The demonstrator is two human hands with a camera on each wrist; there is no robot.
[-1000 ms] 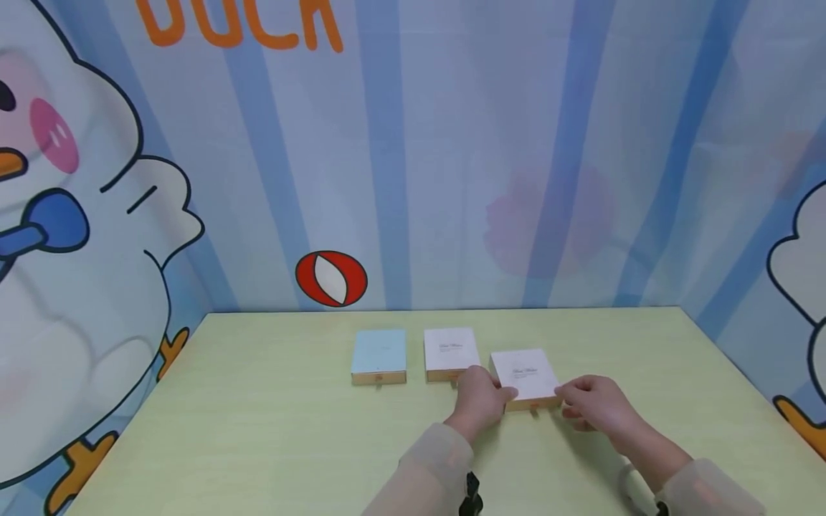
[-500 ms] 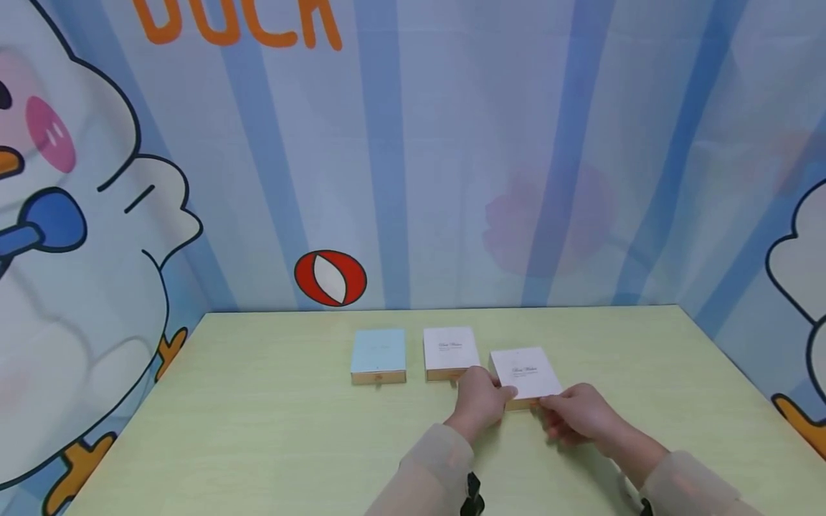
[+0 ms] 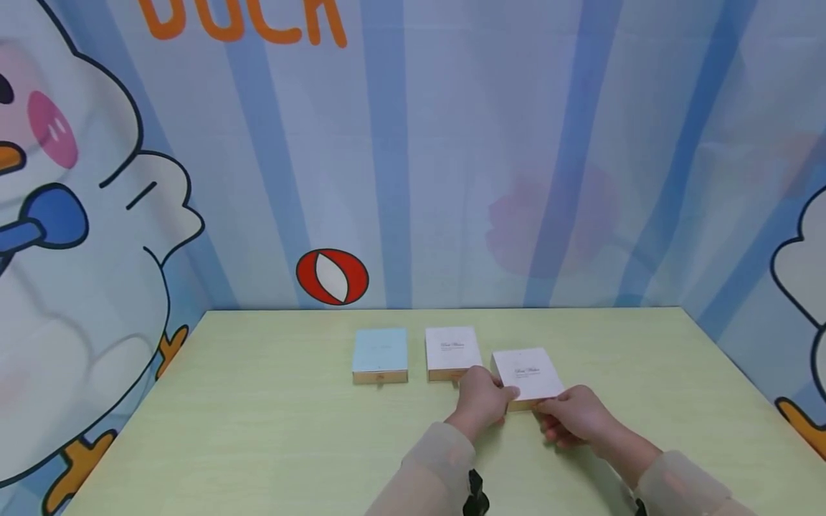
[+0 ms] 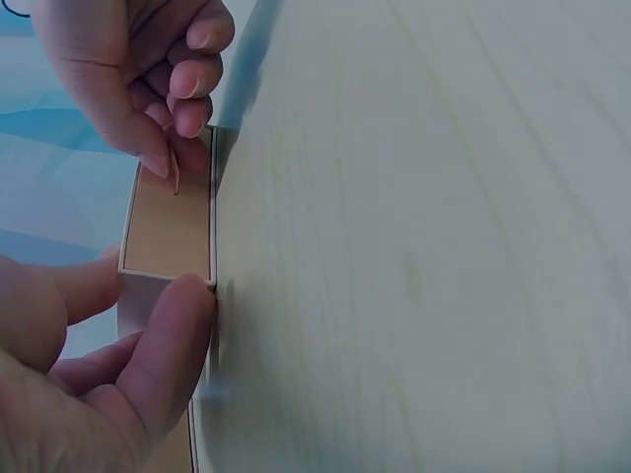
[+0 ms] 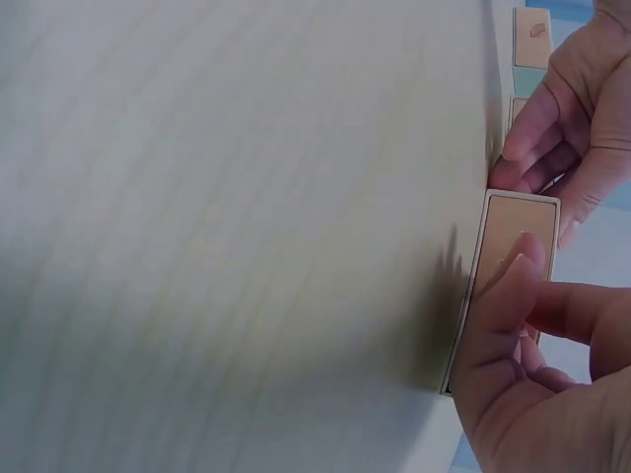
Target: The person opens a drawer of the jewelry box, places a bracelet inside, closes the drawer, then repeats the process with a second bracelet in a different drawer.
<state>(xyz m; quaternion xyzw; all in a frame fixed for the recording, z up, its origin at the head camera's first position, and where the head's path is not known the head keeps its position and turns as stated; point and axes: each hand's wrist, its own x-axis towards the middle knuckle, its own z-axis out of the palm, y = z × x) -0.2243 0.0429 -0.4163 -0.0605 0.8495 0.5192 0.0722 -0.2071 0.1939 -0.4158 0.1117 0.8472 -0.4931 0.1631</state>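
Note:
A white drawer box with small dark lettering lies slightly askew on the table, its tan drawer front facing me. My left hand grips the box by its left front corner, with the thumb on top in the head view. At the drawer front, my right hand pinches a small ribbon pull tab between thumb and forefinger. The drawer front sits flush in its sleeve in the left wrist view. In the right wrist view, my right thumb and fingers hide most of the tab.
A second white drawer box stands just left of the held one, partly behind my left hand. Farther left is a light blue drawer box. All rest on a pale wood-grain table. A striped cartoon backdrop rises behind its far edge.
My right hand has moved left from the box's right front corner to the pull tab, and now pinches it. My left hand and the boxes stay where they were.

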